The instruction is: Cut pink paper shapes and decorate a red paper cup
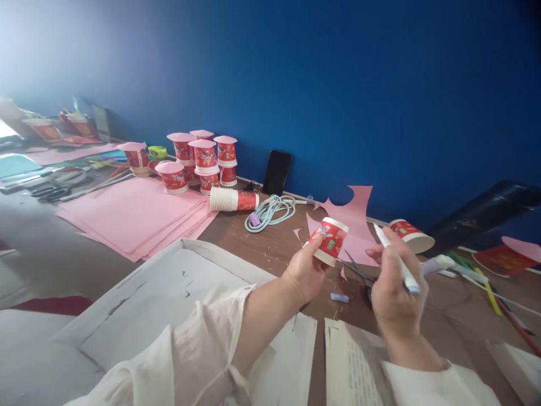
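Cups capped with pink paper (pixel 202 157) stand clustered far across the bench (pixel 270 248), so several look finished. The left hand (pixel 305 272) has its fingers clasped round an uncapped red paper cup (pixel 331 240) above the bench, the right hand (pixel 395 287) grips a white pen (pixel 395 256), and a sleeve of plain cups (pixel 234 199) lies untouched.

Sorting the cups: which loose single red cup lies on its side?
The red cup right of the pink paper scrap, by the wall; the capped ones stand upright.

Two bare hands, left hand (pixel 302 273) and right hand (pixel 395 296), no gloves, rings or watch visible. Both arms in loose off-white sleeves of light crinkled fabric. Left sleeve (pixel 198 344) is pushed up the forearm, right sleeve (pixel 439 386) ends at the wrist.
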`<state>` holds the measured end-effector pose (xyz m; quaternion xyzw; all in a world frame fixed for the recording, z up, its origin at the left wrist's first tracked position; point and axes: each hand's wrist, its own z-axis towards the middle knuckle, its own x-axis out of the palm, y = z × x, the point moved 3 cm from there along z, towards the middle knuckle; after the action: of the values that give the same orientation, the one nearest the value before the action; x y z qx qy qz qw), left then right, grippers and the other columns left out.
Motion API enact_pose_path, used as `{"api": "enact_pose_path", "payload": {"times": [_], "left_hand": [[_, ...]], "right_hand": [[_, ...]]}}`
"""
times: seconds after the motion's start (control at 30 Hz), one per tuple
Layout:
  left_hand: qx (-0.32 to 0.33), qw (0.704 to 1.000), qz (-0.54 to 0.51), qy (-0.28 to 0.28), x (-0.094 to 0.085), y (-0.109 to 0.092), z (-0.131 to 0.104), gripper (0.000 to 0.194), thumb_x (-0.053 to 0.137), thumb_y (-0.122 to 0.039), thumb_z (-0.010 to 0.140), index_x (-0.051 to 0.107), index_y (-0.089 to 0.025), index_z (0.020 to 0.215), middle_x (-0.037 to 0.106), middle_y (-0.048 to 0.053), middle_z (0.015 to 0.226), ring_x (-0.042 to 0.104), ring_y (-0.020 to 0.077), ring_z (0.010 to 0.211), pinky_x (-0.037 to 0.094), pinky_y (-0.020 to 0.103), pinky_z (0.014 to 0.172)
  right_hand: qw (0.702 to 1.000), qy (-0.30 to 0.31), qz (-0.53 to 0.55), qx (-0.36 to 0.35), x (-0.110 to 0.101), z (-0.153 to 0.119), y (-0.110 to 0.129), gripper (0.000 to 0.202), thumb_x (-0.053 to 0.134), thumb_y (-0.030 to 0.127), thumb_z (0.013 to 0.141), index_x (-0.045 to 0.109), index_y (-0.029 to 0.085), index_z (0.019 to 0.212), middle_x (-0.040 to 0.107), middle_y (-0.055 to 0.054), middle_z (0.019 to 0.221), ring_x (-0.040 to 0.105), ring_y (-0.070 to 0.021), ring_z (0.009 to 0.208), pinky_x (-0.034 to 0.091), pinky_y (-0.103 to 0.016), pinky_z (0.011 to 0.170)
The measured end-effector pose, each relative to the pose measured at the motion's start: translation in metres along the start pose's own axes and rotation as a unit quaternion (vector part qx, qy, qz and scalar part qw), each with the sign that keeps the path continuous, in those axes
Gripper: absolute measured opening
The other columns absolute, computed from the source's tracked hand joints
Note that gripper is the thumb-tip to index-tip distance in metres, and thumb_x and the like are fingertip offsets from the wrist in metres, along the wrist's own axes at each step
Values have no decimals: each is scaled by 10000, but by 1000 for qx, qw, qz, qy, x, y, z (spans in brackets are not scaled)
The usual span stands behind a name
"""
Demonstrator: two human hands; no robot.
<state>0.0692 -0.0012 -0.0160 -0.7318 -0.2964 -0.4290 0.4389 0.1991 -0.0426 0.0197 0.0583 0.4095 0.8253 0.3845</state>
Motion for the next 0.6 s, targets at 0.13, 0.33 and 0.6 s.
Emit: {"api": "enact_pose_path", "payload": {"times": [0.13,0.33,0.6], "left_hand": [[9,999,13,29,2,3,-1,249,693,-303,808,698,-156,1009,709,98,1102,633,220,1087,457,324,985],[21,997,32,63,1,6,-2,288,745,-302,768,690,-140,1001,710,100,1035,642,227,1052,439,341,1018],[23,995,46,87,0,9,0,330,750,-333,768,683,-135,1022,709,108,1044,629,264,1093,401,395,1054]], "right_hand": [[992,21,-64,-102,-6,-6,25,280,476,317,955,693,190,1076,689,-67,866,649,-199,816,500,-351,800],[981,10,-131,-143,-6,-12,25,179,615,254,867,672,193,1026,707,-70,854,676,-223,827,525,-374,815],[954,-18,-183,-237,-6,-10,23,106,645,212,847,659,186,949,720,-62,862,677,-226,895,536,-364,864]]}}
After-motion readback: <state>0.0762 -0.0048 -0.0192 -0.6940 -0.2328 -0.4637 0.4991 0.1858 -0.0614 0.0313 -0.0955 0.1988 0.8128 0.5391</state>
